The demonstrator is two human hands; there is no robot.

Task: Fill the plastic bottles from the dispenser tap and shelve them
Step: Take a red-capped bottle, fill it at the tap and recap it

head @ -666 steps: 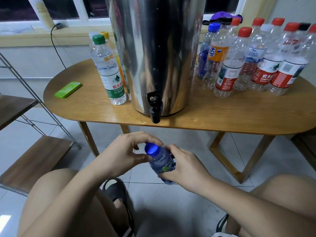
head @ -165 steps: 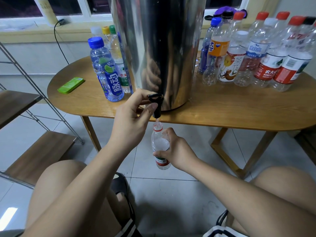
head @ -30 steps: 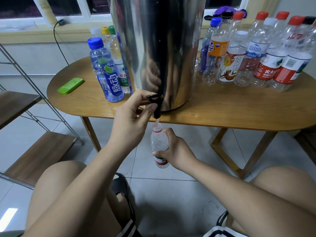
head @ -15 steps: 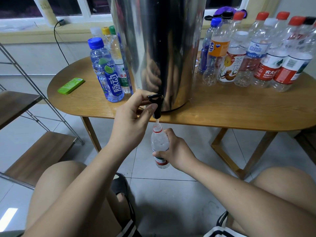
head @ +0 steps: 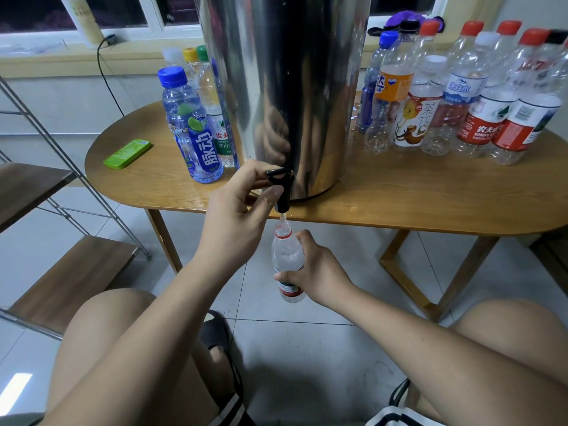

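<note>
The black tap [head: 281, 192] of the steel dispenser [head: 285, 87] is pinched by the left hand [head: 236, 210], while an uncapped water bottle [head: 287, 262] is gripped beneath it by the right hand [head: 316, 272].

An oval wooden table [head: 430, 195] stands on slanted wooden legs over a floor [head: 307, 348] of large pale grey tiles with thin dark joints. Behind it is a white-framed window [head: 123, 10] (the glass looks almost black), above a yellowish sill [head: 46, 61] and a pale wall [head: 55, 99]. At the left stands a shelf rack [head: 70, 278] of metal rods and brown wooden boards. A bright patch of light [head: 15, 392] lies on the tiles at the lower left.
</note>
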